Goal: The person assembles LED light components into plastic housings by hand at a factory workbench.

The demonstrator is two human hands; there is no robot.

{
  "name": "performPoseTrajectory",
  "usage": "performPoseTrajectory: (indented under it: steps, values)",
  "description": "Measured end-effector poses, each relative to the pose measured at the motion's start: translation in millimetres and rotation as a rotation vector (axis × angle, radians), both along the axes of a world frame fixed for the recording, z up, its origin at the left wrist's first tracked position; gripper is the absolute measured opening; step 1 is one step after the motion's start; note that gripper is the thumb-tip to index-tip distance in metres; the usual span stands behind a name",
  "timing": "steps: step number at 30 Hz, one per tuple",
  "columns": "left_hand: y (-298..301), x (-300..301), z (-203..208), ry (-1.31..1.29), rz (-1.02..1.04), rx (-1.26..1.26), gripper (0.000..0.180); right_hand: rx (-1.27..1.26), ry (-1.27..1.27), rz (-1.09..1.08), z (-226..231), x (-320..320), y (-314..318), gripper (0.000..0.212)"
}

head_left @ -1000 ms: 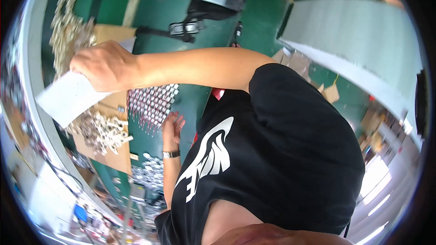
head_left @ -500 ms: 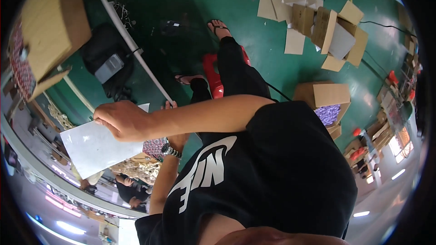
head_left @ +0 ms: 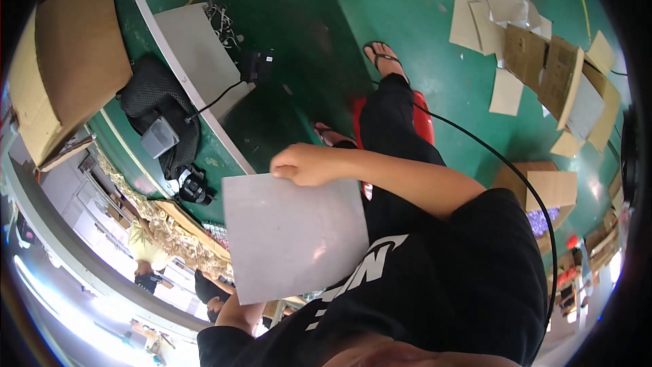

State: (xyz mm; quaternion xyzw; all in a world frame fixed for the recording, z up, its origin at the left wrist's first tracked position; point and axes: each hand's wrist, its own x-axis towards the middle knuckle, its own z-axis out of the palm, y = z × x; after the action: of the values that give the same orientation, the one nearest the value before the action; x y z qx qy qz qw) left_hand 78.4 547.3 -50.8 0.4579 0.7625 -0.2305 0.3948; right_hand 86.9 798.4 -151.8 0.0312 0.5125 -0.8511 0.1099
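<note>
My right hand [head_left: 305,164] pinches the upper edge of a square greyish-white sheet [head_left: 295,234], thumb on the near face. Light glints off the sheet, which looks stiff and hangs flat in front of my chest. My left upper arm [head_left: 241,312] comes in at the lower left, but the sheet covers my left hand. Whether that hand also touches the sheet cannot be seen. Behind the sheet's left edge, a patch of small red-and-white items [head_left: 219,233] shows in part.
A metal rail [head_left: 183,78] runs at the left, beside a black bag [head_left: 146,88] and a large cardboard box [head_left: 88,47]. Cream-coloured pieces [head_left: 170,228] lie on a bench, with people beyond. Flattened cartons [head_left: 526,47] and a box of purple items [head_left: 543,221] are right. A black cable [head_left: 502,153] curves past me.
The sheet has come from the far left toward my chest, now facing me squarely. My right hand moved with it, and my left hand, visible before with a wristwatch, is now covered.
</note>
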Motion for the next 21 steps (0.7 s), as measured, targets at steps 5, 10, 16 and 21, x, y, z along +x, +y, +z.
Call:
performPoseTrajectory:
  steps: [5,10,16,21]
  values:
    - [-66.6,-12.9,-9.6,0.007,0.068,0.181,0.053,0.15,-0.055,0.172,-50.4,19.6,-3.1,0.027]
    - [-90.1,-30.9,-19.8,0.006,0.054,0.397,0.053,0.053,-0.024,0.031,-113.8,34.0,-15.2,0.028]
    - [-55.7,-19.7,-15.2,0.23,-0.094,0.706,0.063,-0.029,-0.339,-0.147,-87.3,75.3,-12.5,0.025]
    - [-10.9,-3.1,1.1,0.296,-0.168,0.816,0.059,-0.106,-0.462,-0.054,-62.6,145.4,18.7,0.019]
